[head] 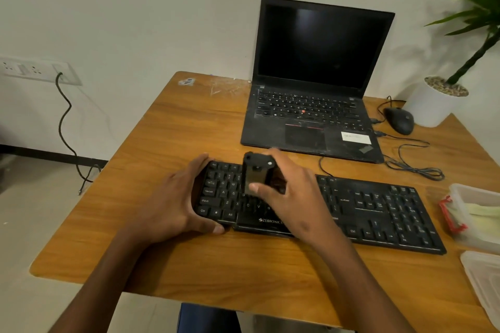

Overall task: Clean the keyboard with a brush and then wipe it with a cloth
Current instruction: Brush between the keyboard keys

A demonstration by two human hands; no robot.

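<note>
A black keyboard (pixel 378 208) lies across the near middle of the wooden table (pixel 167 132). My left hand (pixel 173 203) grips its left end, fingers over the far edge and thumb on the front edge. My right hand (pixel 289 192) holds a small black brush (pixel 254 173) upright over the left-centre keys, thumb on its front face, fingers round the back. The brush's bristles are hidden against the keys. A pale yellow-green cloth (pixel 484 211) lies inside a clear plastic box at the right edge.
An open black laptop (pixel 313 84) stands behind the keyboard. A black mouse (pixel 400 120) and loose cables (pixel 414 167) lie to its right, beside a white plant pot (pixel 433 105). The clear box (pixel 470 192) with a red clasp and its lid (pixel 484 281) sit at the right.
</note>
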